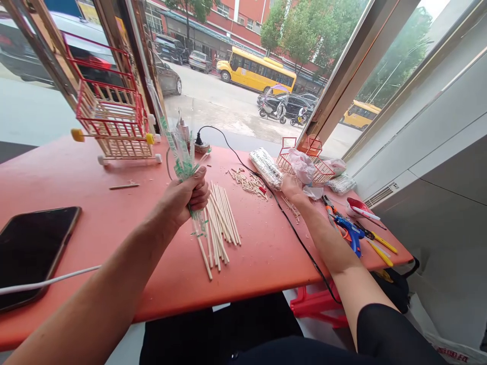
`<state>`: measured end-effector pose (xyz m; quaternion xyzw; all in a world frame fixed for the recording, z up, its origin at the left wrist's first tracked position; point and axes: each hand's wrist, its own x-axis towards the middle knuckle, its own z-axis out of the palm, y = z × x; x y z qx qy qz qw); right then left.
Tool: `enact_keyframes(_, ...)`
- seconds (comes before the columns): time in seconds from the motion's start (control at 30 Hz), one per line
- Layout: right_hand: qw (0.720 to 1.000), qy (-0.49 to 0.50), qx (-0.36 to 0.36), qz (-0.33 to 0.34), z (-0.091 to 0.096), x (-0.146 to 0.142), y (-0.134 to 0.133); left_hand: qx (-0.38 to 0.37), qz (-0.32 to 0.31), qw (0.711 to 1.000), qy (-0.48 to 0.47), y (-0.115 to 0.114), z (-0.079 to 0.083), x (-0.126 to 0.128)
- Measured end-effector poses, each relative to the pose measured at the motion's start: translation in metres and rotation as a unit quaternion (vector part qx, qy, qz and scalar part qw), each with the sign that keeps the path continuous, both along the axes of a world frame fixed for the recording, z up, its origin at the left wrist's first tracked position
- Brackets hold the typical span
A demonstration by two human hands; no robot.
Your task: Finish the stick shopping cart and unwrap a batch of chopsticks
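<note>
My left hand [194,190] is closed around crumpled clear plastic wrappers [184,162] with green print. They stick up above the fist, and a strip hangs below it. Just under and beside that hand, a pile of thin wooden sticks [224,218] lies on the table. Farther right, my right hand [292,186] reaches to a crumpled whitish plastic bag [302,166], beside a foil-wrapped pack [266,165]. Its fingers are mostly hidden, so whether they grip the bag does not show. Short cut stick pieces [249,183] lie between the two hands.
A red-and-wood model cart [114,116] stands at back left, near a phone [34,248]. A smaller stick frame [323,171] sits behind the bag. Pliers [329,205] and a blue glue gun [350,233] lie right. A black cable [281,205] crosses the orange-pink table [262,263].
</note>
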<state>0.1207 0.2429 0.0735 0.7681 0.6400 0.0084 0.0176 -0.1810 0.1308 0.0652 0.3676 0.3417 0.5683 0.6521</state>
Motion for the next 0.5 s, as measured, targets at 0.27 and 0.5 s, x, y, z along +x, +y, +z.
enact_keyframes(0.27, 0.999, -0.016, -0.037, 0.023, 0.005, 0.036, -0.038, -0.007, 0.002, 1.000, 0.000, -0.001, -0.001, 0.002)
enact_keyframes(0.5, 0.993, -0.018, -0.082, 0.081, 0.015, 0.056, -0.081, -0.023, 0.003, 1.000, 0.004, -0.004, 0.002, 0.007)
